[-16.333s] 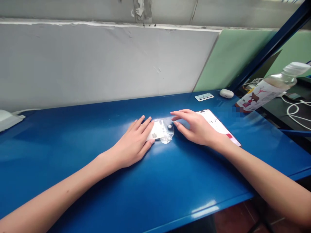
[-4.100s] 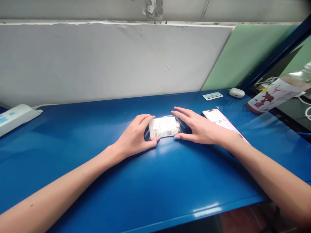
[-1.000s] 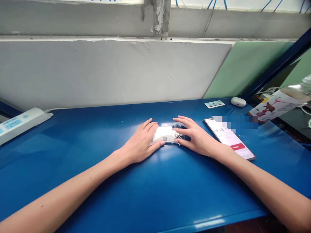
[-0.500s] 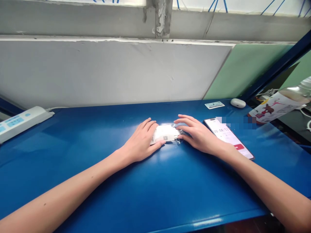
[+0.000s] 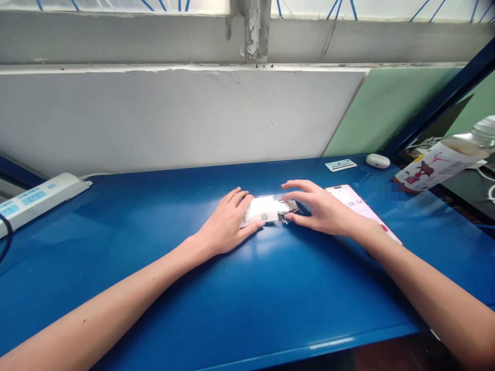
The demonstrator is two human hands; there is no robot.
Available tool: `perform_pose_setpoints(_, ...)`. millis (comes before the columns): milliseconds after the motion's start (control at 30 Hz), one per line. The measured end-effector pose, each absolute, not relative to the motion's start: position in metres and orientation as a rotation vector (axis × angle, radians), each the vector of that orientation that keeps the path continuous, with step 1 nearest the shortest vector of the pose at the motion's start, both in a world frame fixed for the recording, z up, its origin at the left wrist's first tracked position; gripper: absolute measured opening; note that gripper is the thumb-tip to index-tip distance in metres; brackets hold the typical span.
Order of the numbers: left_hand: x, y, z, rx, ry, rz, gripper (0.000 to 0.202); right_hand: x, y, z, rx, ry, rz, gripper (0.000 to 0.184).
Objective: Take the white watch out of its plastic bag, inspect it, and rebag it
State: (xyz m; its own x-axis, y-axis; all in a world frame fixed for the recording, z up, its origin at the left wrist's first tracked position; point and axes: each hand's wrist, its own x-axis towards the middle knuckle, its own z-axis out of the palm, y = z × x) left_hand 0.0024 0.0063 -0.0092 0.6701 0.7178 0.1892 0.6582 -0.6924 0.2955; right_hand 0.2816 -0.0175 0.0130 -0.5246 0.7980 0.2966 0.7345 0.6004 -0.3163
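We face a grey wall behind a glossy blue table [image 5: 154, 268]. At its middle lies a small white pouch [image 5: 264, 210], crinkled clear plastic with a printed label, its long axis running left to right. Our left hand [image 5: 226, 226] covers the pouch's left end, fingers together and pressed on it. Our right hand [image 5: 323, 211] pinches the right end, fingers spread and closed lightly on the plastic. Four seconds ago the pouch looked wider and flatter; it is now more bunched between our hands. Just right of the right hand lies a phone [image 5: 358, 203], screen lit. Farther back sit a card [image 5: 340, 165] and a white case [image 5: 378, 161]. A bottle [image 5: 441, 159] stands far right, a power strip [image 5: 34, 198] far left.
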Motion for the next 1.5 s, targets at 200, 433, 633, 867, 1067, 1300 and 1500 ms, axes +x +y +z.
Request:
perform_pose_setpoints(200, 0.002, 0.005, -0.007, 2.692, 1.097, 0.429, 0.059, 0.267, -0.019, -0.003, -1.246, -2.377, 0.319, 0.037)
perform_pose_setpoints(433, 0.003, 0.005, -0.007, 2.678, 1.148, 0.460, 0.061, 0.272, -0.014, 0.001, -1.195, -2.410, 0.280, 0.029)
perform_pose_setpoints(633, 0.003, 0.006, -0.003, 2.642, 1.182, 0.403, 0.061, 0.299, -0.002, 0.010, -1.262, -2.272, 0.105, 0.028)
perform_pose_setpoints(867, 0.004, 0.009, 0.000, 2.570, 1.188, 0.485, 0.088, 0.293, -0.005, 0.017, -1.253, -2.106, 0.061, 0.028)
perform_pose_setpoints(1067, 0.013, 0.001, 0.018, 2.701, 1.095, 0.993, 0.074, 0.265, -0.025, 0.026, -1.222, -2.176, 0.043, 0.032)
perform_pose_setpoints(1300, 0.014, 0.003, 0.024, 2.732, 0.892, 0.917, 0.024, 0.226, -0.022, 0.062, -1.110, -2.119, 0.191, 0.026)
perform_pose_setpoints(1500, 0.018, -0.005, 0.031, 2.036, 0.796, 0.913, 0.035, 0.194, 0.004, 0.080, -1.033, -1.709, 0.573, 0.042)
